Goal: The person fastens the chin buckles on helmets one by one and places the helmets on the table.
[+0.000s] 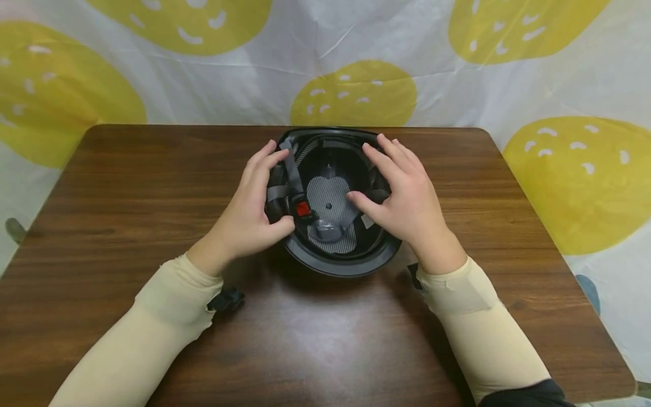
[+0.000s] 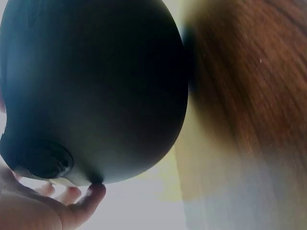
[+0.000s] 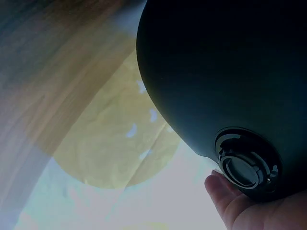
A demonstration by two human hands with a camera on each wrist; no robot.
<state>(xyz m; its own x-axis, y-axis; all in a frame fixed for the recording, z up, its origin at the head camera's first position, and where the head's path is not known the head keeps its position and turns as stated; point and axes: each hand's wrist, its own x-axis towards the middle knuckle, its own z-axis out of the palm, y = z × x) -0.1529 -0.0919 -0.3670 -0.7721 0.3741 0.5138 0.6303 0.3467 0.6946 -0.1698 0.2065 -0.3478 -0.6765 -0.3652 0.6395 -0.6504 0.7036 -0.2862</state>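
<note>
A black helmet (image 1: 343, 267) lies upside down near the table's far edge, its padded inside facing up. My left hand (image 1: 249, 209) grips the left rim, thumb near a buckle with a red button (image 1: 303, 209) on the grey strap (image 1: 292, 169). On the opposite rim my right hand (image 1: 409, 203) holds on, with its thumb over the inside. The left wrist view shows the smooth outer shell (image 2: 100, 86) and fingertips of the left hand (image 2: 43, 208) against it. A round side fitting (image 3: 242, 167) appears in the right wrist view beside the right hand (image 3: 259, 211).
The brown wooden table (image 1: 127, 226) spreads out around the helmet. Behind it hangs a white cloth (image 1: 285, 73) with yellow patches. Each wrist carries a dark device, such as the one at the left wrist (image 1: 226, 299).
</note>
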